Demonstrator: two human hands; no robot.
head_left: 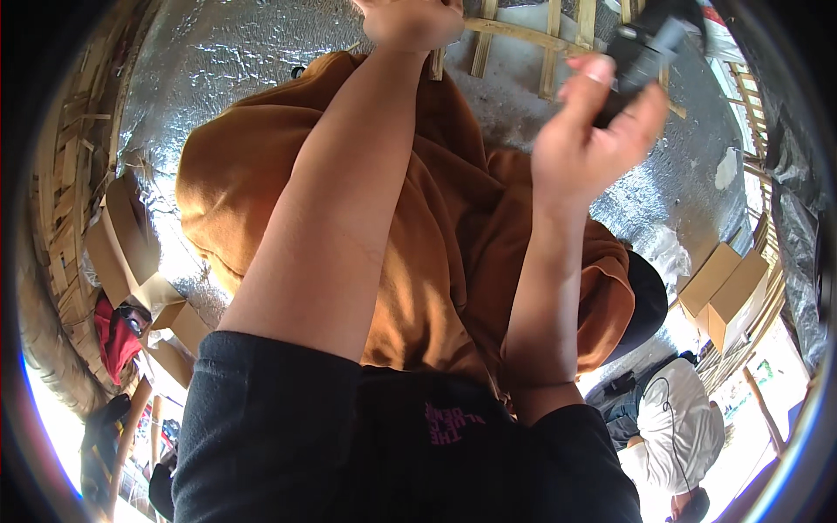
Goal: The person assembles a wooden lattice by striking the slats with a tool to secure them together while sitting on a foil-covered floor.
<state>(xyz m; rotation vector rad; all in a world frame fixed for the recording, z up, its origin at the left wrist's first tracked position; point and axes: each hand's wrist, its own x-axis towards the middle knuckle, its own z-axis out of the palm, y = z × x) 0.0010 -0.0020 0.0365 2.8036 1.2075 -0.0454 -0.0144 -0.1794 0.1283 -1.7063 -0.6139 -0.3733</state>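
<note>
Rust-orange cloth [453, 227], thick like a sweatshirt, fills the middle of the view and hangs bunched between the person's two raised forearms. The left hand [410, 22], at twelve o'clock against the upper edge, is closed into a fist at the top of the cloth, right by a pale wooden lath frame [523, 39]; whether it clamps the fabric or the lath cannot be told, since the fingers are cut off by the edge. The right hand [593, 139], toward one o'clock, is curled around a small dark grey tool [641, 57] (its exact kind is too blurred to tell), thumb and fingers closed on its lower end, the tool's upper end pointing up toward the frame. The cloth lies just below and to the left of that hand, touching the right forearm.

Behind everything stretches a crinkled silver foil sheet [218, 61], covering the surface from ten o'clock across to two o'clock. Cardboard boxes [131, 253] sit at nine o'clock beside woven bamboo slats [61, 192], and two more cardboard cartons [728, 292] sit at four o'clock. At five o'clock another person in a white shirt [680, 427] is bent over, well apart from the hands. Black sleeves [288, 427] cross the lower edge at six o'clock.
</note>
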